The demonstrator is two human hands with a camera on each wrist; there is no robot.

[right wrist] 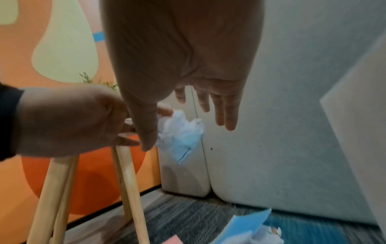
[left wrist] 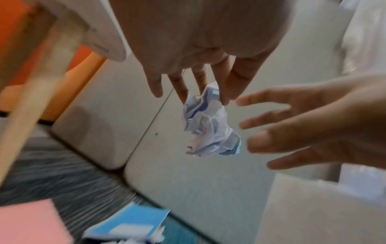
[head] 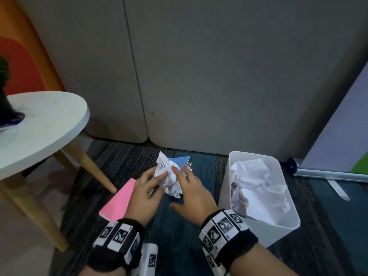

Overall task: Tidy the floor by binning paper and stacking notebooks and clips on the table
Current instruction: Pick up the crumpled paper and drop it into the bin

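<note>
My left hand (head: 154, 179) pinches a crumpled white paper ball (head: 169, 179) in its fingertips, held above the carpet; the same ball (left wrist: 208, 122) hangs from those fingers in the left wrist view. My right hand (head: 188, 189) is just right of the ball with straight, spread fingers (right wrist: 227, 113) and holds nothing. On the floor beyond lies a blue notebook (head: 180, 163) with more crumpled paper (right wrist: 265, 234) against it. A pink notebook (head: 119, 200) lies on the carpet under my left wrist. The white bin (head: 225, 188) stands to the right, with crumpled paper inside.
A round white table (head: 49, 132) on wooden legs (head: 97, 172) stands at the left, with a dark potted plant (head: 6, 96) on it. Grey padded panels (head: 199, 76) close the back. A banner base (head: 328, 174) lies on the floor behind the bin.
</note>
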